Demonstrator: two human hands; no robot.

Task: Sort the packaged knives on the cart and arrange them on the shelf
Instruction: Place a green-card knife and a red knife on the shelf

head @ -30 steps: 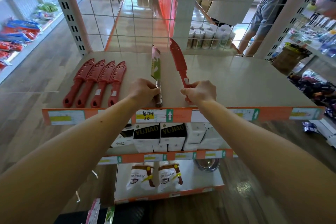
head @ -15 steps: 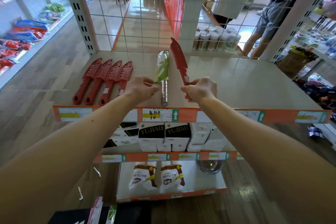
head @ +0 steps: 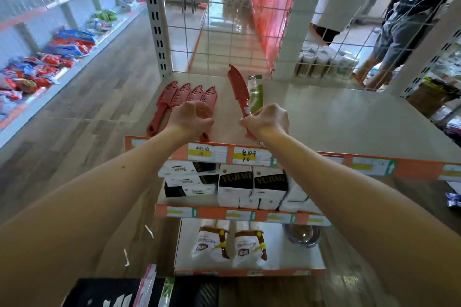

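Right hand (head: 268,121) grasping red sheathed knife (head: 238,87) by handle: likely light, stiff, slick plastic; handle safest hold. Left hand (head: 190,118) loosely curled, empty, above row of 4 red knives (head: 172,97).

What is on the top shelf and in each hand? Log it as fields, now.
shelf: top level, beige, price tags along front edge
red knife row: four sheathed, side by side, left part of shelf
left hand: fingers curled over the row's right end; grip cannot be told
right hand: grips handle of fifth red knife, tip pointing away
green packaged knife: lies just right of that knife, partly hidden by the right hand
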